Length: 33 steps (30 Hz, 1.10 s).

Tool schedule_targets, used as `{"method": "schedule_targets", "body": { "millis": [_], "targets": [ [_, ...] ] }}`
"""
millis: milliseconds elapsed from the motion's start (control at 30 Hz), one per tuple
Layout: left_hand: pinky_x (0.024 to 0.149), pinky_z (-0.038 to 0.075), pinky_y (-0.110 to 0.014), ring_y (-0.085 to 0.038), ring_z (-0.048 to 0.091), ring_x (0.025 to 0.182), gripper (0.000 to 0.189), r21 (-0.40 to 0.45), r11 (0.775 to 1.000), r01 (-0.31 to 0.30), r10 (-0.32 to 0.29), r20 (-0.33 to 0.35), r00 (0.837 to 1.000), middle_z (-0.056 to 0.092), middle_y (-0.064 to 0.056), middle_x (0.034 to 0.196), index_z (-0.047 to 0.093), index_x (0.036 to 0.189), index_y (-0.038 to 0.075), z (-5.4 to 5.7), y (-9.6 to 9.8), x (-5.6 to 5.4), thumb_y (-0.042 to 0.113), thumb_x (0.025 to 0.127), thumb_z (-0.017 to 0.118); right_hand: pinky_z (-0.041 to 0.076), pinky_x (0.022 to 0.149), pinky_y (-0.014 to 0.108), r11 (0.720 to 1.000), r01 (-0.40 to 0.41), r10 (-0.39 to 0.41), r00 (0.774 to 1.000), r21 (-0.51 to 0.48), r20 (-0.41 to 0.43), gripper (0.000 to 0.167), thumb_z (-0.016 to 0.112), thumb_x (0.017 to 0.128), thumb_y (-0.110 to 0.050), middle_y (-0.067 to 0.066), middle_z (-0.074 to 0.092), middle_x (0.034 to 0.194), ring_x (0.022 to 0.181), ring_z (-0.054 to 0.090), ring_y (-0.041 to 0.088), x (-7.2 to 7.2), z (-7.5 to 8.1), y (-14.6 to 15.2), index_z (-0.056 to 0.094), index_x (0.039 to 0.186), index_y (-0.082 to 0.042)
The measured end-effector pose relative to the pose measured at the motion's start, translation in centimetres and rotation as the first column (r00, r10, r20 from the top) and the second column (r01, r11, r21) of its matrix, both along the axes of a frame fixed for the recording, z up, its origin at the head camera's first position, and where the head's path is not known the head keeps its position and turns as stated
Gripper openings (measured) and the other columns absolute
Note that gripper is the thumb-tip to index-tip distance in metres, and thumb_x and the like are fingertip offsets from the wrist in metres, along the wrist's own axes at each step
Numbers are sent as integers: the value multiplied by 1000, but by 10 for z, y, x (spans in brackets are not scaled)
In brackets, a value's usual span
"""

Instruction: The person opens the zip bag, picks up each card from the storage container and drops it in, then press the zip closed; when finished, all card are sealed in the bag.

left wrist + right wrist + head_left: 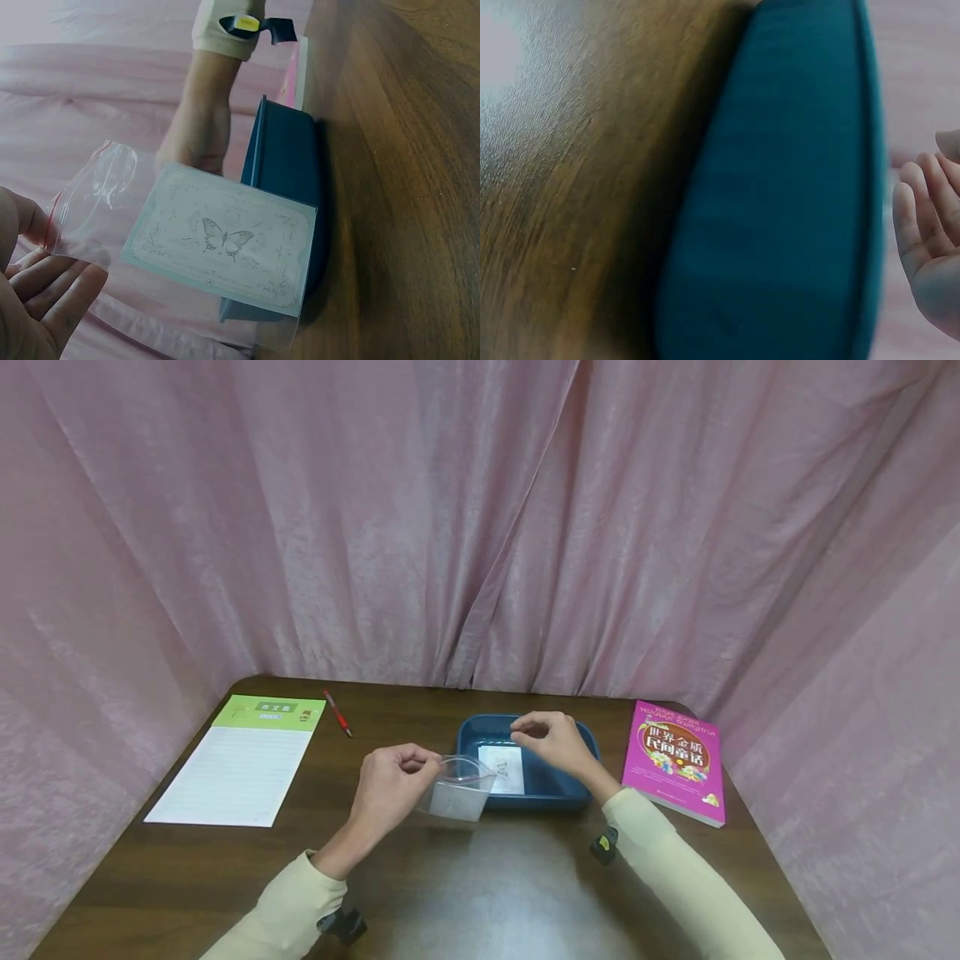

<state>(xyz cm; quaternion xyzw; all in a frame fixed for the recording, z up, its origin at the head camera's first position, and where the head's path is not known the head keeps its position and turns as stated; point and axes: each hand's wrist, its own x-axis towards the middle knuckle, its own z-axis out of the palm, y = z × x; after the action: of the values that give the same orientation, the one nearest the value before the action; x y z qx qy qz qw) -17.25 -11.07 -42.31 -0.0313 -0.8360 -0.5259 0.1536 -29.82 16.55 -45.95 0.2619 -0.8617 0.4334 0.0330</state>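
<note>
left hand (392, 787) pinches the clear zip bag (459, 770) by its red-lined edge | bag hangs above the counter (465, 885) near the blue tray (555, 803), butterfly-printed card (225, 236) inside | right hand (555, 742) free, fingers loosely bent over the tray | white printed paper (513, 774) lies in tray

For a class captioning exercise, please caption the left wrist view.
The left hand pinches a clear bag holding a butterfly card, a blue tray behind.
</note>
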Motion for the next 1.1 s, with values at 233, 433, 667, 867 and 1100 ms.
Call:
{"method": "schedule_targets", "body": {
  "millis": [233, 433, 667, 867, 1100],
  "targets": [
    [60, 52, -25, -9, 73, 74, 7, 11, 1000, 11, -11, 0, 1000, 78, 6, 80, 81, 83, 17, 1, 0, 2, 14, 86, 76, 56, 82, 37, 997, -38, 33, 997, 69, 76, 28, 76, 92, -21, -2, 76, 101, 95, 69, 15, -15, -19, 2, 76, 116, -5],
    [59, 51, -26, -9, 72, 73, 6, 20, 1000, 10, -10, -6, 1000, 78, 5, 79, 81, 83, 17, 3, 1, 3, 14, 85, 76, 56, 85, 40, 992, -60, 50, 995, 115, 88, 29, 77, 91, -19, 2, 76, 105, 99, 70, 18, -24, -30, 3, 75, 116, -4],
    [58, 50, -26, -9, 71, 72, 8, 12, 1000, 11, -11, -15, 1000, 78, 5, 79, 81, 82, 18, 2, 1, 2, 15, 86, 75, 57, 79, 37, 988, -38, 23, 995, 151, 100, 28, 80, 88, -14, 6, 77, 104, 96, 70, 20, -32, -38, 3, 76, 113, -4],
    [58, 50, -26, -8, 71, 72, 8, 5, 1000, 11, -11, -21, 1000, 78, 5, 79, 81, 82, 17, 1, 0, 2, 15, 87, 75, 57, 79, 35, 983, -26, 2, 991, 181, 132, 29, 82, 87, -15, 3, 76, 104, 96, 70, 19, -36, -45, 5, 76, 114, -7],
    [59, 51, -26, -9, 72, 72, 7, 15, 1000, 18, -18, -14, 1000, 78, 5, 78, 80, 82, 15, 2, 1, 2, 16, 87, 75, 58, 86, 39, 975, -22, -12, 989, 220, 151, 31, 85, 84, -16, 3, 76, 109, 102, 72, 22, -41, -53, 6, 77, 113, -10]
  ]
}}
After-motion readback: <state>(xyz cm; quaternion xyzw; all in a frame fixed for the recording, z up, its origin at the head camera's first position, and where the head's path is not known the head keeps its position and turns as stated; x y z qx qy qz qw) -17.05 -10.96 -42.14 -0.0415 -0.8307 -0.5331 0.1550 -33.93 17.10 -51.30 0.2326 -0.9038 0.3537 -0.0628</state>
